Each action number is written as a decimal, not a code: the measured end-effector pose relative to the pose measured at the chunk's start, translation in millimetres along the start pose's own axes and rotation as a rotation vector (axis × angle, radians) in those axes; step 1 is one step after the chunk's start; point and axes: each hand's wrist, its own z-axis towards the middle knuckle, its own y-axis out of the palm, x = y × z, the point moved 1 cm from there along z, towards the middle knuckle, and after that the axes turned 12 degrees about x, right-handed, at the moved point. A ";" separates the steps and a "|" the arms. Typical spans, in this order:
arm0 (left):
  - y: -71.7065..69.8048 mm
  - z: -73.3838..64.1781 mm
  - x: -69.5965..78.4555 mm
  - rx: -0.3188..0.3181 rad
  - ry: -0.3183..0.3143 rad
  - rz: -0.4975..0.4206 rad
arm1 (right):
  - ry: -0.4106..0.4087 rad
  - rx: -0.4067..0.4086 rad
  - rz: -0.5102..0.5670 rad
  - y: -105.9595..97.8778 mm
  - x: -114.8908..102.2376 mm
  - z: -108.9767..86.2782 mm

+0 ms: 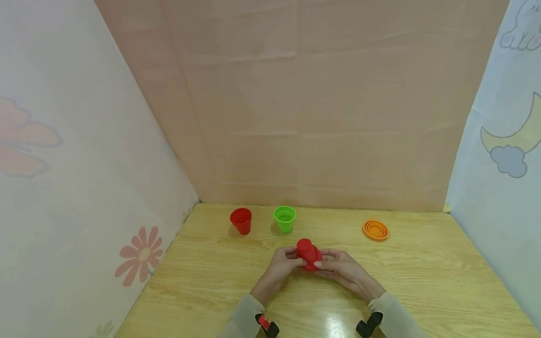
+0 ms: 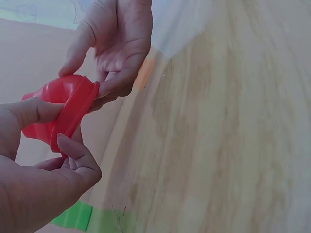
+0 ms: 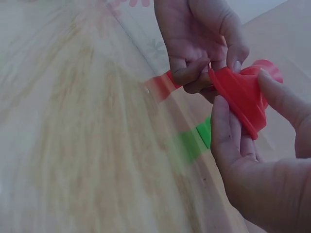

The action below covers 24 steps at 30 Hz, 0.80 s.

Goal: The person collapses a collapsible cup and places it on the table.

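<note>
A red collapsible cup (image 1: 310,256) is held between both hands above the table, its narrow round base tipped up and away and its wide rim toward the person. My left hand (image 1: 282,265) pinches the rim's left side, thumb on the outer wall and fingers at the rim. From the right, my right hand (image 1: 344,271) grips the other side the same way. In the left wrist view the soft wall of the red cup (image 2: 60,109) looks bent and partly folded. The right wrist view shows the rim of the cup (image 3: 233,99) slanting between the two hands.
Behind the hands stand another red cup (image 1: 241,221) and a green cup (image 1: 285,218), both extended with their openings up. An orange cup (image 1: 375,230), folded flat, lies at the back right of the wooden table (image 1: 203,291). Cloth-like walls enclose the back and sides.
</note>
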 end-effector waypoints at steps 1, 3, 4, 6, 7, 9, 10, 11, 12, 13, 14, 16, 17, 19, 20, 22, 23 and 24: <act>0.1 0.0 0.2 -0.002 0.003 0.002 | -0.002 0.009 -0.005 0.4 0.1 0.2; 0.4 -0.1 0.8 -0.007 0.002 0.003 | -0.008 0.028 -0.016 1.3 0.4 0.7; 0.6 -0.1 0.9 -0.008 -0.001 0.003 | -0.013 0.039 -0.025 1.8 0.6 1.0; 1.2 0.1 1.2 -0.007 -0.003 -0.001 | -0.026 0.060 -0.035 3.5 0.6 1.6; 1.5 0.4 1.1 -0.005 -0.003 0.002 | -0.031 0.071 -0.037 4.3 0.6 2.0; 2.4 1.0 1.2 0.004 0.002 0.005 | -0.047 0.091 -0.041 6.0 0.6 2.8; 3.0 1.2 1.4 0.009 0.010 0.008 | -0.057 0.096 -0.044 6.7 0.5 2.8; 3.6 1.2 1.6 0.014 0.013 0.012 | -0.062 0.105 -0.042 7.3 0.4 2.8; 4.3 1.2 1.6 0.015 0.018 0.018 | -0.068 0.112 -0.045 7.8 0.5 2.8; 4.9 0.7 2.0 0.015 0.024 0.027 | -0.074 0.121 -0.048 8.2 0.6 2.7; 5.3 0.1 2.4 0.015 0.032 0.034 | -0.078 0.132 -0.053 8.4 0.8 2.6; 6.2 -1.5 3.1 0.017 0.041 0.051 | -0.082 0.153 -0.064 8.6 1.5 2.6; 6.5 -2.6 3.6 0.016 0.040 0.055 | -0.081 0.167 -0.069 8.6 1.9 2.7; 7.1 -4.4 4.5 0.013 0.047 0.063 | -0.081 0.187 -0.078 8.5 2.4 2.7; 7.1 -4.9 4.7 0.011 0.049 0.063 | -0.078 0.193 -0.080 8.3 2.4 2.7; 7.0 -4.9 4.1 0.000 0.044 0.050 | -0.076 0.196 -0.085 8.4 1.4 2.1; 6.7 -4.4 3.8 -0.014 0.040 0.040 | -0.075 0.197 -0.087 8.7 0.6 1.5; 6.3 -3.8 3.3 -0.027 0.036 0.032 | -0.074 0.198 -0.088 8.9 -0.4 1.0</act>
